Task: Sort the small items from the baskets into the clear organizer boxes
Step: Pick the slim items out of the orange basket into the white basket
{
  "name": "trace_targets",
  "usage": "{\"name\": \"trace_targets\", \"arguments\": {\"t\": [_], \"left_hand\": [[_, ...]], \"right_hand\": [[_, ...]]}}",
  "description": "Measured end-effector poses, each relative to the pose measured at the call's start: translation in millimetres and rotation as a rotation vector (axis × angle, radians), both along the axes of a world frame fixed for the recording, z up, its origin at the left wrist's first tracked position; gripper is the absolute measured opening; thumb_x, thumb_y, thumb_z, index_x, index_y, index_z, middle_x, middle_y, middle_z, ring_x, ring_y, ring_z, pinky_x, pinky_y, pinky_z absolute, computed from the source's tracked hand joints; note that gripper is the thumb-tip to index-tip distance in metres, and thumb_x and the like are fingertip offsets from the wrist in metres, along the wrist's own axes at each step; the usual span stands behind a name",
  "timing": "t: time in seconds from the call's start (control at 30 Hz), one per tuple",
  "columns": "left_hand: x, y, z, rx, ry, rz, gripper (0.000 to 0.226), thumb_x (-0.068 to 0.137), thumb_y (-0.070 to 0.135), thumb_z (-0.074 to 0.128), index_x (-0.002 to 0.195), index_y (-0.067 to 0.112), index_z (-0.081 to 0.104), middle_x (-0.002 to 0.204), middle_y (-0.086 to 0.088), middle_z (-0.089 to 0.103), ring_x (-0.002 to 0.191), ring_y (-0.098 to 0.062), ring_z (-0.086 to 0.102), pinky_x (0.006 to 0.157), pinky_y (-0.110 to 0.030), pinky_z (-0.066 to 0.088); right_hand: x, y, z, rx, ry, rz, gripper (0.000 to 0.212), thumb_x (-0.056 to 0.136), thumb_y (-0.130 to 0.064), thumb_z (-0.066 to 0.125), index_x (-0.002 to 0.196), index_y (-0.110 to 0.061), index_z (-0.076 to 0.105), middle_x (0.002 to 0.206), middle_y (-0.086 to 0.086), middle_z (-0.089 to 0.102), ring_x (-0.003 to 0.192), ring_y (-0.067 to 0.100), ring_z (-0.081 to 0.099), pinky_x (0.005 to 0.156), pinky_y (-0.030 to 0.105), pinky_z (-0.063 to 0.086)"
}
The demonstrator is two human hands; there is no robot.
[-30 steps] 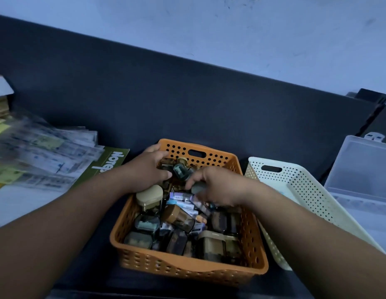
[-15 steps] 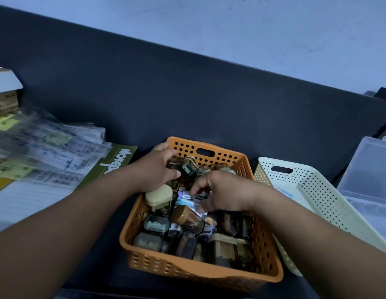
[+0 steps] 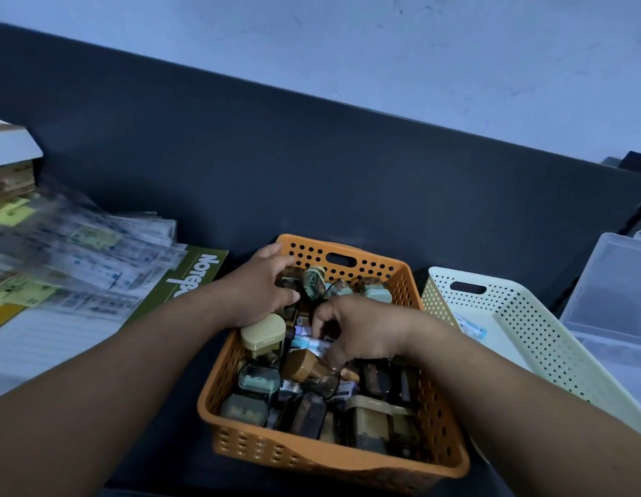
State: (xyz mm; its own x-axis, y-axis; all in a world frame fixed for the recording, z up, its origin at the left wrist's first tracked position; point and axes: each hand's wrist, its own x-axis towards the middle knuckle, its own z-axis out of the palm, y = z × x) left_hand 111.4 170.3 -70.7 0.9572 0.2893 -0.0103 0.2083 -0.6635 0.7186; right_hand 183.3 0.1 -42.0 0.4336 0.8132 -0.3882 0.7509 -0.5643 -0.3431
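Hands, both yours, worked inside an orange basket [image 3: 333, 464] at 6 o'clock in the view, on a dark surface. The basket was crammed with small jars, capped bottles and packets.

Your left hand [image 3: 261, 292] lay over the heap at the basket's 11 o'clock corner, fingers curled across dark items. Whether it gripped one could not be told. Your right hand [image 3: 358, 328] sat near the basket's centre, thumb and fingers bent down around a blue-and-white packet [image 3: 308, 341]. The fingertips were hidden, so a true pinch could not be confirmed. A cream-lidded jar [image 3: 263, 333] stood just beside your left wrist, and a brown-capped bottle [image 3: 304, 365] lay tilted at 7 o'clock from your right hand.

A cream basket [image 3: 527, 331] sat just beside the orange one at 3 o'clock. The clear organizer box [image 3: 613, 292] lay beyond it at the frame's 3 o'clock edge, well apart from your hands. Loose papers [image 3: 78, 267] and a green notepad [image 3: 193, 278] lay at 9 o'clock.

The heap looked tightly interlocked, so lifting the packet would probably have dragged neighbours up, rolled the bottle or spilled pieces over the rim. The carry had to cross the cream basket, where a weak hold on a slick packet could have dropped it. Dim light made the dark jars look alike, so mis-sorting seemed a real risk.
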Motion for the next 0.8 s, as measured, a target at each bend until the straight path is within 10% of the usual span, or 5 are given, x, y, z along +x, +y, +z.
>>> {"name": "trace_targets", "arguments": {"t": [0.2,0.8], "left_hand": [[0.2,0.1,-0.3,0.015,0.003,-0.003,0.067,0.089,0.026,0.063,0.148,0.026,0.031,0.159,0.016,-0.001,0.144,-0.01,0.014,0.115,-0.029,0.02],[-1.6,-2.4,1.7,-0.013,-0.016,0.003,0.063,0.09,0.021,0.062,0.147,0.022,0.033,0.159,0.014,0.0,0.143,-0.01,0.018,0.1,-0.018,0.02]], "right_hand": [[8.4,-7.7,-2.9,0.119,0.149,-0.076,0.01,0.085,-0.023,0.072,0.083,-0.022,0.062,0.075,0.002,0.063,0.065,0.01,0.057,0.066,0.026,0.046],[4.8,-2.6,-4.4,0.034,-0.026,-0.031,0.027,0.086,-0.016,0.067,0.11,-0.024,0.06,0.098,0.0,0.064,0.084,0.017,0.061,0.072,0.031,0.052]]}}
